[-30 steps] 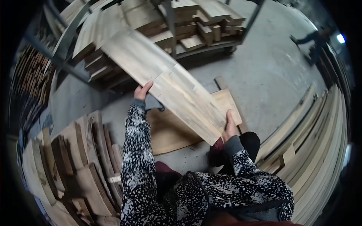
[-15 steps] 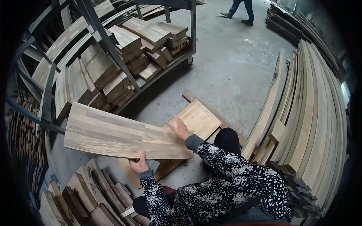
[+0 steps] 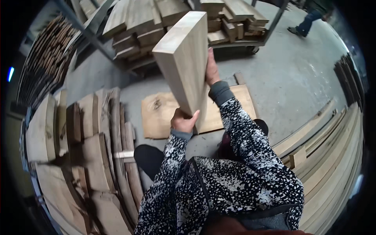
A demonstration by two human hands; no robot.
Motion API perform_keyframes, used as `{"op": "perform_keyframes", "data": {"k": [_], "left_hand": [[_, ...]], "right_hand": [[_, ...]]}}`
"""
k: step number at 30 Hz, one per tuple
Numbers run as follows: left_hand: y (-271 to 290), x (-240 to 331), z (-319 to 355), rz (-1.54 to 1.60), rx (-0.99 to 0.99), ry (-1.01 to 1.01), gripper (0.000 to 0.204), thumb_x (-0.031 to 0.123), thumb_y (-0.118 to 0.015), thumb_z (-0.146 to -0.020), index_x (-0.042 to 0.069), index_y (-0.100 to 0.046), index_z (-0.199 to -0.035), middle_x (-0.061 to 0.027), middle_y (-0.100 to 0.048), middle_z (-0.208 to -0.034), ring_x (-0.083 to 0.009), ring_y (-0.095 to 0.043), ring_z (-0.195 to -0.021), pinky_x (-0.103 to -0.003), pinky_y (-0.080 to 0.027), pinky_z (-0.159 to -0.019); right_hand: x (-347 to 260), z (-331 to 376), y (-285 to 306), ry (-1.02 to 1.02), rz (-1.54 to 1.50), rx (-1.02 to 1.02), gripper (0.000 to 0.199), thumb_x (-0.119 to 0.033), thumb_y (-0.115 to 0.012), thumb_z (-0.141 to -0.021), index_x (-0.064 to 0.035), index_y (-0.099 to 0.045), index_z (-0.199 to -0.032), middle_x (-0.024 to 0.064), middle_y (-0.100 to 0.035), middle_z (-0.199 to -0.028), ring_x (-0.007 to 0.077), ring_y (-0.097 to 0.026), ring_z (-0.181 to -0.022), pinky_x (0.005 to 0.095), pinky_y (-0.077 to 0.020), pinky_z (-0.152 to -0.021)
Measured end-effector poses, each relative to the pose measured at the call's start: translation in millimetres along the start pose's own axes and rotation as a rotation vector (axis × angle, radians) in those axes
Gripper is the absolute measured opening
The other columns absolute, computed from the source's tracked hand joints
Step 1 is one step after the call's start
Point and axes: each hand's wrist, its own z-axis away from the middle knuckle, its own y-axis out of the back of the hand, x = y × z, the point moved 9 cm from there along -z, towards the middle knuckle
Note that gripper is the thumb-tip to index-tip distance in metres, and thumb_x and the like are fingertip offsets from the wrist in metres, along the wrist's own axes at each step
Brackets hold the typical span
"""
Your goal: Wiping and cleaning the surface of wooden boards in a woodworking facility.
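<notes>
A thick wooden board (image 3: 184, 62) is tilted up steeply between my hands, one end raised high and pale. My left hand (image 3: 184, 120) grips its lower part, with the thumb showing along the near side. Higher up, my right hand (image 3: 212, 70) holds the board's right side; part of its fingers is hidden behind the wood. Below lies a wide light-brown wooden slab (image 3: 154, 121) with a dark knot, flat on the floor and partly covered by the board and my arms.
Beyond the slab stands a wheeled metal cart (image 3: 270, 29) loaded with stacked boards (image 3: 137, 19). Rough planks (image 3: 96, 156) are piled on my left, long boards (image 3: 333, 156) on my right. Thin dark strips (image 3: 47, 55) stack at far left. A person (image 3: 309, 21) walks at far right.
The board has gone from lying broad face up to standing steeply tilted. My right hand has moved from its top face to its side. The view has swung left and downward.
</notes>
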Motion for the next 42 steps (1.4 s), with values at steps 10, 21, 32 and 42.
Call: {"op": "perform_keyframes", "data": {"k": [10,21,32,42], "left_hand": [[81.5,40.5,18.2,0.139,-0.058,0.038,0.036,0.025,-0.068,-0.072,0.000,-0.056,-0.095,-0.0092,-0.061,-0.080,-0.0168,-0.057,-0.074,-0.029,-0.045,-0.067],[192.2,50.3,23.7,-0.003,0.380,0.163,0.029,0.014,-0.066,-0.072,-0.008,-0.060,-0.089,-0.0101,-0.060,-0.086,-0.0160,-0.056,-0.076,-0.028,-0.044,-0.075],[221.8,28.0,44.7,-0.033,0.517,0.248,0.035,0.017,-0.068,-0.071,-0.011,-0.059,-0.090,-0.0121,-0.059,-0.088,-0.0163,-0.055,-0.079,-0.029,-0.043,-0.076],[217.1,40.1,46.4,-0.088,0.555,0.250,0.041,0.025,-0.066,-0.073,-0.010,-0.058,-0.093,-0.0123,-0.059,-0.091,-0.0159,-0.054,-0.083,-0.028,-0.041,-0.078]], "right_hand": [[26.1,23.0,-69.8,-0.021,0.211,-0.261,0.061,-0.052,-0.031,-0.086,0.0017,-0.058,-0.097,0.0080,-0.060,-0.087,0.0156,-0.055,-0.080,0.0257,-0.0408,-0.074],[-1.2,154.2,-163.4,0.567,0.500,-0.317,0.074,-0.061,-0.028,-0.081,-0.0082,-0.023,-0.132,0.0198,-0.019,-0.136,0.0316,-0.013,-0.128,0.0499,-0.0064,-0.101],[149.4,199.9,-79.1,-0.117,0.703,-0.401,0.075,-0.060,-0.024,-0.082,-0.0058,-0.015,-0.134,0.0182,-0.012,-0.139,0.0286,-0.007,-0.130,0.0483,-0.0028,-0.102],[31.5,295.0,-132.5,-0.059,0.064,-0.666,0.033,-0.032,-0.053,-0.083,-0.0001,-0.055,-0.094,0.0079,-0.055,-0.099,0.0193,-0.051,-0.094,0.0274,-0.0388,-0.084]]}}
